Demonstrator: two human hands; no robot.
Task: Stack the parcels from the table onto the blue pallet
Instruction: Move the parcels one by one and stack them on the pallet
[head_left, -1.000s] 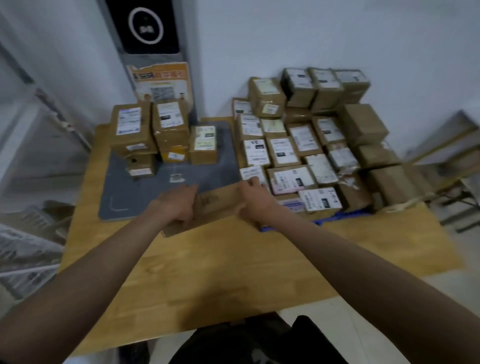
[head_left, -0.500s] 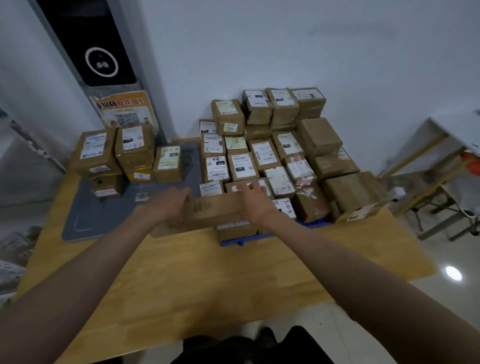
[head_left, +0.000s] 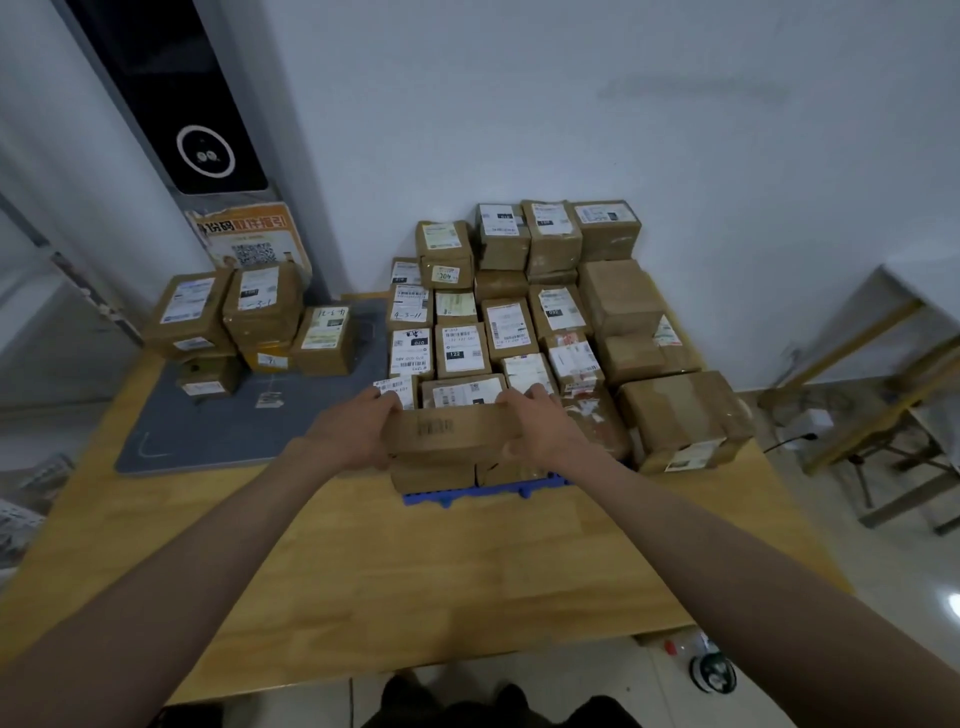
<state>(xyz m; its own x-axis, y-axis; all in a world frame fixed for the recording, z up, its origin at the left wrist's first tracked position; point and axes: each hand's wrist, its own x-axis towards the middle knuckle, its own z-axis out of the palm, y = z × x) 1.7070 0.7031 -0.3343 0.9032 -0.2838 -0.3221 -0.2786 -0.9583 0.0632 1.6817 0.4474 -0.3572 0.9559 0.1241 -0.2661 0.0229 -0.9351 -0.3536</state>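
Wooden table (head_left: 426, 566), blue plastic pallet (head_left: 483, 491) at 12 o'clock; left hand (head_left: 353, 434) and right hand (head_left: 540, 428) clamp a long brown cardboard parcel (head_left: 444, 428), seemingly touching the front stack.

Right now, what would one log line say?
both hands grip parcel | over front row of blue pallet | parcels remain on grey mat

Plain pale wall (head_left: 571, 104) behind, bluish in dim light. Dark vertical panel (head_left: 176, 93) with a white ring, mounted on a grey post at upper left; orange notice with a QR code (head_left: 249, 241) just below. Light wooden table (head_left: 441, 571) in the middle, grey mat (head_left: 234, 421) on its left part. Pale tiled floor (head_left: 779, 670) at lower right, bright glare spot at the edge. Wood-framed furniture (head_left: 883, 364) on the right, blurred.
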